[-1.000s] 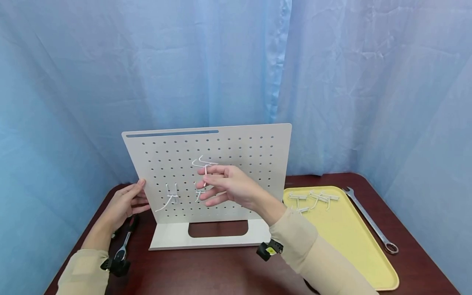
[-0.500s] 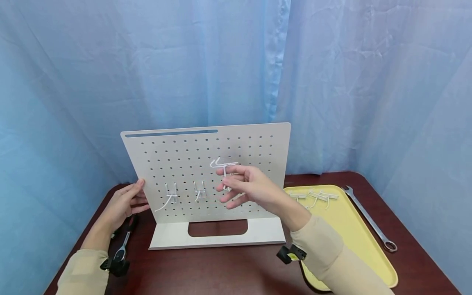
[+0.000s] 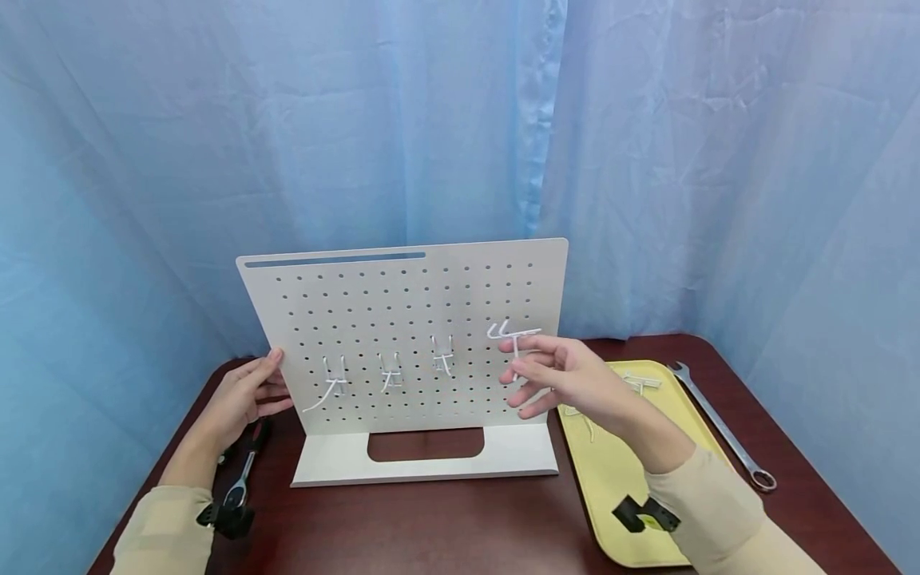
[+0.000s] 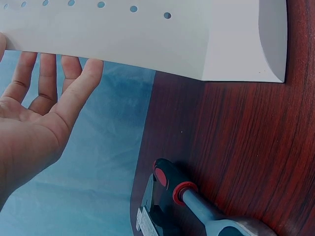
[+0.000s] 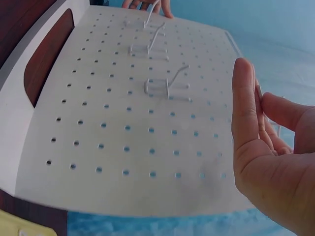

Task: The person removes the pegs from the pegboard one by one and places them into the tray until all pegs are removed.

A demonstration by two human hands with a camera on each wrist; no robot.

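Observation:
A white pegboard (image 3: 496, 291) stands upright on its flat foot. My left hand (image 3: 240, 399) grips its left edge, thumb on the front; in the left wrist view the other fingers (image 4: 47, 73) reach behind it. Three white wire hooks hang in a rough row on the board: a left hook (image 3: 335, 383), a middle hook (image 3: 390, 374) and a right hook (image 3: 442, 359). In front of the board's right side, my right hand (image 3: 575, 379) pinches another white hook (image 3: 516, 345) between thumb and fingers, prongs pointing left and up. The right wrist view mostly hides this hook behind the fingers.
To the right lies a yellow tray (image 3: 611, 503) with several loose white hooks (image 3: 640, 383), partly hidden by my right arm. A combination wrench (image 3: 726, 435) rests beyond it. By my left wrist are a ratchet (image 4: 170, 177) and another tool (image 4: 152, 221), partly cut off.
My right hand has moved right across the board with its hook, uncovering the middle and right hooks and now covering part of the tray. The left hand has stayed on the edge.

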